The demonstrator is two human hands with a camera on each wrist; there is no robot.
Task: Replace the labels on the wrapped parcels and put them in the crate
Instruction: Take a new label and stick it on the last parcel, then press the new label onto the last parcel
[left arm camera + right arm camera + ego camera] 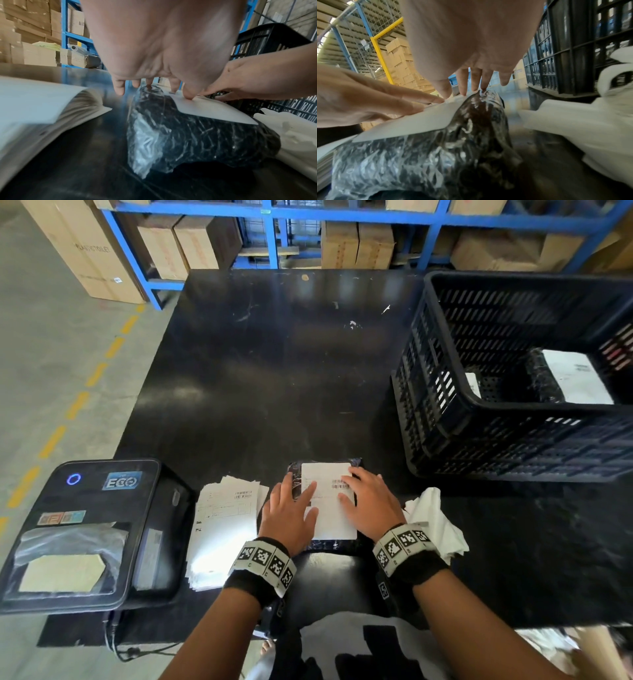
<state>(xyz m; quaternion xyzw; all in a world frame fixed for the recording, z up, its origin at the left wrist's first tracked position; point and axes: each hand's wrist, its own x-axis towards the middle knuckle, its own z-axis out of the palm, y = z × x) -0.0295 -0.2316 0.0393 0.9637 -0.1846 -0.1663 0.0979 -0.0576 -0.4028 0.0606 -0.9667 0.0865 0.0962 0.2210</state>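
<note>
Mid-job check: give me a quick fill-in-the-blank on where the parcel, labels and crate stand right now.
1. Both hands press a white ____ flat onto the wrapped parcel.
2. The black crate stands to the parcel's ____.
3. The label stack lies between the parcel and the ____.
4. The left hand and right hand have their fingers ____.

Missing words: label; right; printer; straight

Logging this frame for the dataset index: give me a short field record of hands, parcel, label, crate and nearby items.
left hand: flat, straight fingers pressing the label's left side
right hand: flat, pressing the label's right side
label: white, barcode, lying on top of the parcel
parcel: black, in clear wrap, on the black table
crate: black, right of the parcel, holds labelled parcels
label stack: left of the parcel
printer: far left
crumpled backing paper: right of the parcel
</note>
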